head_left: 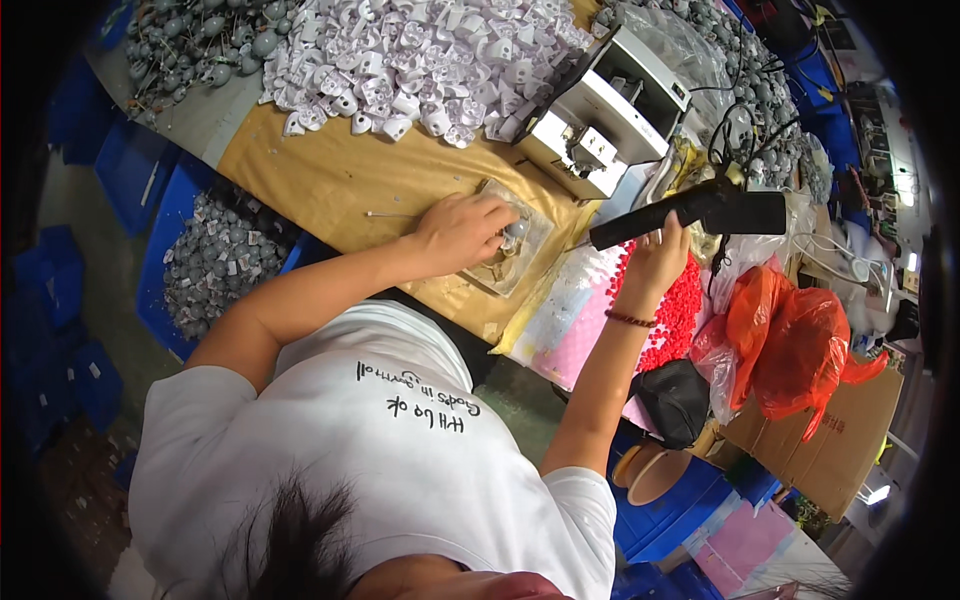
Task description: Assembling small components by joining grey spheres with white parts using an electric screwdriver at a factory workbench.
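My left hand (465, 235) rests over a small translucent fixture block (530, 252) on the brown-covered table. Its fingers are curled around a grey rounded part (517, 229) on that block; the fingertips partly hide the part. A thin wire or pin (388, 215) sticks out to the left of this hand. My right hand (657, 255), with a beaded bracelet on the wrist, grips a black electric screwdriver (640, 222) from below. The tool lies nearly level, its thin tip pointing left toward the block.
White plastic housings (420, 65) are heaped at the back, grey ball-shaped parts (205, 45) at far left. A white box-shaped machine (610, 110) stands behind the screwdriver. Red small parts (680, 310) and red bags (790, 340) lie right. A blue bin (155, 290) holds grey parts.
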Demonstrator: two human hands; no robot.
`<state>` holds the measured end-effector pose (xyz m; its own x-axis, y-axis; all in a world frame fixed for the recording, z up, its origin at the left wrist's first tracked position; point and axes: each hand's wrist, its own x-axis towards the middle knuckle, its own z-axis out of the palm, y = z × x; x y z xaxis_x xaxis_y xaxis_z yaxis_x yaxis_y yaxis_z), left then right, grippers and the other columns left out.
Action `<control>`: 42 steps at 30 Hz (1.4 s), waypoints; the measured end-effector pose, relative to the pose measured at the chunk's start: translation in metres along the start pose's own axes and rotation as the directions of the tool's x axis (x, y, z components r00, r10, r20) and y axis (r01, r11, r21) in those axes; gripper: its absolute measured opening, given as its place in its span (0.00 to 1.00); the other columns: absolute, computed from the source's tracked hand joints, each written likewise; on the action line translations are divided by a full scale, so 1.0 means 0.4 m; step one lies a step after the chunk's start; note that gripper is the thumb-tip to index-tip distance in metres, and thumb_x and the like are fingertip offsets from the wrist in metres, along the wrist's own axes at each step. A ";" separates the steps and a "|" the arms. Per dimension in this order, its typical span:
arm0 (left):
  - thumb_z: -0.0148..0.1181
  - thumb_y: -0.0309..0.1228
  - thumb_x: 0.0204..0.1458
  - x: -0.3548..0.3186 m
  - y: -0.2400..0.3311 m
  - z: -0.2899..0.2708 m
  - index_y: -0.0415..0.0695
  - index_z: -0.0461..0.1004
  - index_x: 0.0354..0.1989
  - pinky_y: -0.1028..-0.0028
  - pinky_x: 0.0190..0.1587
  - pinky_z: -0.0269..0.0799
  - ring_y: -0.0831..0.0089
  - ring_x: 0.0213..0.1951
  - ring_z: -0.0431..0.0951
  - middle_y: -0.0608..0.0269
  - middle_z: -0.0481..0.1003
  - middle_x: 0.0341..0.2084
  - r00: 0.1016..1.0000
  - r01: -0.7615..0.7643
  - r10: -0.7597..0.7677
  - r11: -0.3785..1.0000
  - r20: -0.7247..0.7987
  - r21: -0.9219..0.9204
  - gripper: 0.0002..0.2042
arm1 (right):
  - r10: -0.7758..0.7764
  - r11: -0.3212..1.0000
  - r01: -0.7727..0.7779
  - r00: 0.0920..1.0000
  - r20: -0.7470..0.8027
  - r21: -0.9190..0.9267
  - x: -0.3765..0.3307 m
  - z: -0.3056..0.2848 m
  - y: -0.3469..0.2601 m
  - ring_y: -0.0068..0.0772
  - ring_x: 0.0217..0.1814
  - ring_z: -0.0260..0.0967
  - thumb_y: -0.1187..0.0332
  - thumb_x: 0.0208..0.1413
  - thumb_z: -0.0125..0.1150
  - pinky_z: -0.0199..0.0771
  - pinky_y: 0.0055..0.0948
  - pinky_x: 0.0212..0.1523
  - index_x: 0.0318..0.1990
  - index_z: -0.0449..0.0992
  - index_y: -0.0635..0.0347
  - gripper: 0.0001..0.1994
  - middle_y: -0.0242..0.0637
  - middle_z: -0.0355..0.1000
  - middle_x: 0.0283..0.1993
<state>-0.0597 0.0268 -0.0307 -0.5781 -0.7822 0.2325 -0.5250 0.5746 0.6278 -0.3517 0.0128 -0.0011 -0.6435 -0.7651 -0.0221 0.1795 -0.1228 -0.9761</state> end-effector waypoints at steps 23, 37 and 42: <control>0.57 0.23 0.49 -0.177 -0.078 -0.393 0.44 0.71 0.46 0.58 0.45 0.71 0.51 0.42 0.74 0.54 0.71 0.39 0.846 0.135 -0.171 0.985 0.504 0.107 0.15 | 0.248 0.961 -0.098 0.713 0.656 -0.257 -0.274 0.157 0.038 0.14 0.37 0.68 0.71 0.61 0.63 0.69 0.16 0.39 0.41 0.79 0.66 0.07 0.26 0.74 0.37; 0.59 0.21 0.43 -0.017 -0.266 -0.253 0.44 0.75 0.43 0.61 0.51 0.68 0.61 0.51 0.70 0.62 0.73 0.40 0.998 -0.026 0.047 0.877 -0.033 0.480 0.16 | 0.140 0.882 0.155 0.815 0.562 -0.445 -0.310 -0.048 0.053 0.20 0.32 0.68 0.74 0.59 0.63 0.68 0.20 0.34 0.38 0.79 0.66 0.04 0.33 0.73 0.34; 0.59 0.20 0.45 -0.006 -0.250 -0.229 0.43 0.76 0.41 0.63 0.48 0.70 0.58 0.46 0.70 0.60 0.72 0.37 0.986 -0.163 0.147 0.937 0.073 0.308 0.13 | -0.035 0.600 0.335 0.918 0.394 -0.727 -0.242 -0.257 0.018 0.29 0.30 0.71 0.75 0.57 0.63 0.70 0.26 0.31 0.37 0.79 0.64 0.03 0.38 0.75 0.33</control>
<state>0.0515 -0.0509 -0.0258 -0.6930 -0.6695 0.2675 -0.5907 0.7399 0.3219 -0.3645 0.1509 -0.0284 -0.3040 -0.9475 0.0988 -0.6486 0.1299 -0.7500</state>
